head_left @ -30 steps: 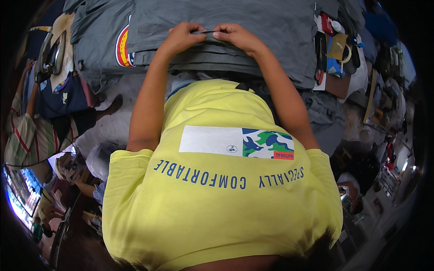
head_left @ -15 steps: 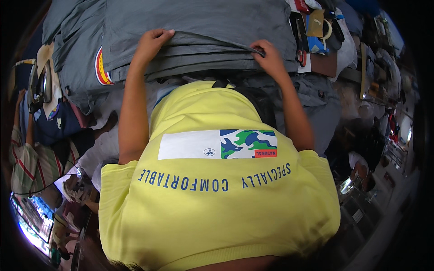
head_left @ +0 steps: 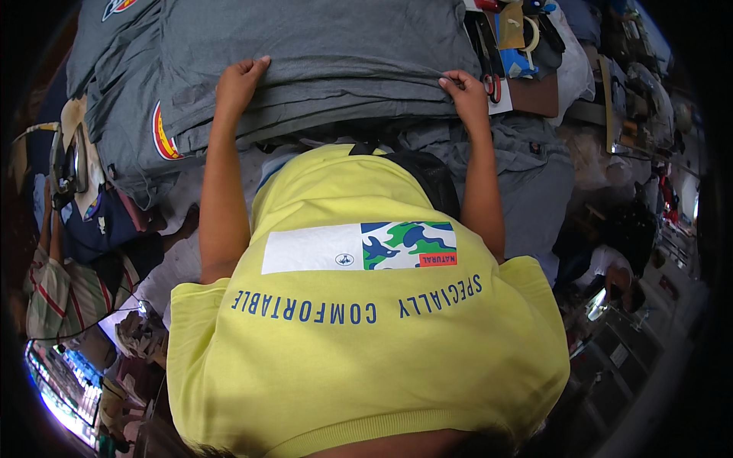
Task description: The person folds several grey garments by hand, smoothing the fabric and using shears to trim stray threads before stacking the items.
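A large grey garment (head_left: 321,38) lies spread over the surface in front of me, with layered folds along its near edge. It carries a round red and yellow badge (head_left: 163,130) at its left side, and part of another badge shows at the top left. My left hand (head_left: 241,80) pinches the near edge of the cloth left of the middle. With thumb and forefinger together on the cloth, my right hand (head_left: 466,90) grips the same edge farther right. Between the two hands the edge runs fairly straight.
Right of the garment lie black scissors with red handles (head_left: 489,65), a roll of tape (head_left: 529,34) and a brown board (head_left: 534,95). More grey cloth (head_left: 519,168) hangs below at right. At far left, a person in a striped shirt (head_left: 69,294) works beside a clothes iron (head_left: 79,156).
My hands have moved farther apart, the right one going right. The cloth edge between them is straighter and flatter, and the view has shifted slightly.
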